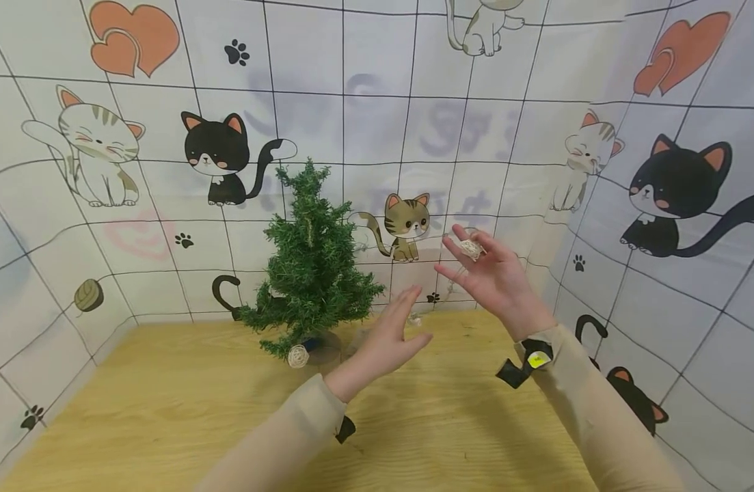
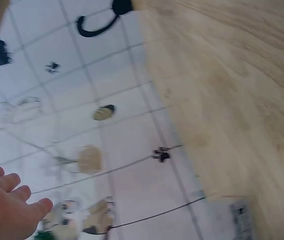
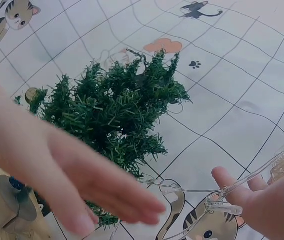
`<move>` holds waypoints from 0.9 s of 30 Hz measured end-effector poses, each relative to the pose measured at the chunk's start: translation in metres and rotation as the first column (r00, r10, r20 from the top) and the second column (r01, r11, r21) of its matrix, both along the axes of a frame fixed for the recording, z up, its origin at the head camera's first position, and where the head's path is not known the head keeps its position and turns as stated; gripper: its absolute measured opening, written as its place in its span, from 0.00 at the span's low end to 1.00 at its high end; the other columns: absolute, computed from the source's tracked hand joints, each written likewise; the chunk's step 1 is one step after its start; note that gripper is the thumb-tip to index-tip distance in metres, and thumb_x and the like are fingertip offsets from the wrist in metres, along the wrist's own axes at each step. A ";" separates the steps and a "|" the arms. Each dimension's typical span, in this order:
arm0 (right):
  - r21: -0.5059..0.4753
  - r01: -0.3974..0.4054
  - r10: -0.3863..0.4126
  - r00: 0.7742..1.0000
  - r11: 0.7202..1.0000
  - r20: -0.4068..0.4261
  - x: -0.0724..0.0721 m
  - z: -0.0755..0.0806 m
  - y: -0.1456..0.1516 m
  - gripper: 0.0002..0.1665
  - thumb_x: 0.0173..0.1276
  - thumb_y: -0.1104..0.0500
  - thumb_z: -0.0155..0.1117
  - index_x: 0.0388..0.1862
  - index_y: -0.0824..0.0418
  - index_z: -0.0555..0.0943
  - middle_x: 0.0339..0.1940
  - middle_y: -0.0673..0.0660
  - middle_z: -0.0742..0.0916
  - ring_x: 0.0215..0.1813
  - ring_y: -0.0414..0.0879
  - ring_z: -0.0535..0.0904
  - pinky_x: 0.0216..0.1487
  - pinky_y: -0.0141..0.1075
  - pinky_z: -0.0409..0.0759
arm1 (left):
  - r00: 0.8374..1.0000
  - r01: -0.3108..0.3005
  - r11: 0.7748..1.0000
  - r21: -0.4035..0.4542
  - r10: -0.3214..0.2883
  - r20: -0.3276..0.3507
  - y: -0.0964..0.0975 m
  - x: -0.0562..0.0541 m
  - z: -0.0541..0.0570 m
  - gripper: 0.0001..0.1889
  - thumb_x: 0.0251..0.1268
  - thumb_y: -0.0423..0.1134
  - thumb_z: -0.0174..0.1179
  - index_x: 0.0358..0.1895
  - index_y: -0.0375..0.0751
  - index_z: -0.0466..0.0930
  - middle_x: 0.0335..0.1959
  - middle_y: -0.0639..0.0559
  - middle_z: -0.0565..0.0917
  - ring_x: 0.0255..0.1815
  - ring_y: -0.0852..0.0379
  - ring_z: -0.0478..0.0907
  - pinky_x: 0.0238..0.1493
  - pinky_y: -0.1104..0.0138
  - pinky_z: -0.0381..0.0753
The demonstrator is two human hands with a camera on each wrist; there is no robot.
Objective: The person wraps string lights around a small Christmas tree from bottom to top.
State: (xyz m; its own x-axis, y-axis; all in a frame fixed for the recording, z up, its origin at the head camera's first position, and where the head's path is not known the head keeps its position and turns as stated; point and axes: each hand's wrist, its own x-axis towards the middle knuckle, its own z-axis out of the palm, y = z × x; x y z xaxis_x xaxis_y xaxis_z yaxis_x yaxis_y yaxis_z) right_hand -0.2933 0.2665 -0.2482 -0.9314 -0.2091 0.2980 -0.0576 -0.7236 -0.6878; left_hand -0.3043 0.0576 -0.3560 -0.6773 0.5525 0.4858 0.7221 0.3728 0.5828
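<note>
A small artificial Christmas tree [image 1: 312,263] stands on the table, with a round wooden base [image 3: 9,207] showing. My left hand [image 1: 383,338] is low beside its right side, fingers straight and thumb apart, with nothing in it. Farther right, my right hand [image 1: 496,277] is raised, palm in view and fingers spread. A pale wicker ball [image 1: 472,249] lies against its fingers. Clear wire [image 3: 197,191] of a light string runs from that hand toward the tree, and the ball overlaps the fingers at the right edge of the right wrist view. Another wicker ball [image 1: 298,356] is at the tree's foot.
The wooden table [image 1: 167,396] meets a cloth backdrop [image 1: 377,82] printed with cats and grid lines, at the back and on both sides. A small pale piece [image 1: 415,319] lies near the table's back edge. Black straps [image 1: 527,362] hang at the wrists.
</note>
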 end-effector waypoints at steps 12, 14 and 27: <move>-0.003 0.049 -0.049 0.998 0.999 0.039 -0.004 -0.003 0.002 0.17 0.78 0.57 0.49 0.29 0.59 0.79 0.75 0.52 0.59 0.77 0.53 0.51 0.70 0.61 0.51 | 0.983 -0.111 0.983 -0.144 0.087 -0.161 0.020 -0.015 -0.009 0.14 0.75 0.49 0.52 0.56 0.54 0.80 0.47 0.63 0.83 0.59 0.61 0.73 0.72 0.48 0.43; -0.005 0.049 -0.049 0.998 0.999 0.039 -0.005 -0.003 0.002 0.18 0.78 0.57 0.49 0.29 0.59 0.79 0.75 0.52 0.60 0.77 0.53 0.51 0.70 0.60 0.51 | 0.978 -0.118 0.984 -0.134 0.091 -0.189 0.018 -0.014 -0.006 0.13 0.76 0.48 0.50 0.50 0.54 0.83 0.43 0.64 0.83 0.51 0.64 0.77 0.72 0.49 0.47; 0.015 0.047 -0.048 0.995 0.999 0.083 -0.012 -0.012 0.006 0.18 0.80 0.57 0.45 0.30 0.59 0.77 0.74 0.53 0.61 0.77 0.54 0.51 0.71 0.56 0.53 | 0.781 -0.057 0.995 0.080 0.094 -0.618 0.011 0.020 0.043 0.09 0.74 0.43 0.55 0.45 0.53 0.85 0.31 0.60 0.74 0.28 0.60 0.65 0.32 0.65 0.59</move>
State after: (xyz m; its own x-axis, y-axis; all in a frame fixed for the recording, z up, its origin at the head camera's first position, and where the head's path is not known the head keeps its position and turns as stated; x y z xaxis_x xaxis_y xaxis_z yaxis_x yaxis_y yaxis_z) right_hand -0.3056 0.2721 -0.2600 -0.9619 -0.1670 0.2163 -0.0339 -0.7124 -0.7010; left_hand -0.2845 0.0683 -0.3130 -0.2579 0.4730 0.8425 0.9051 0.4233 0.0394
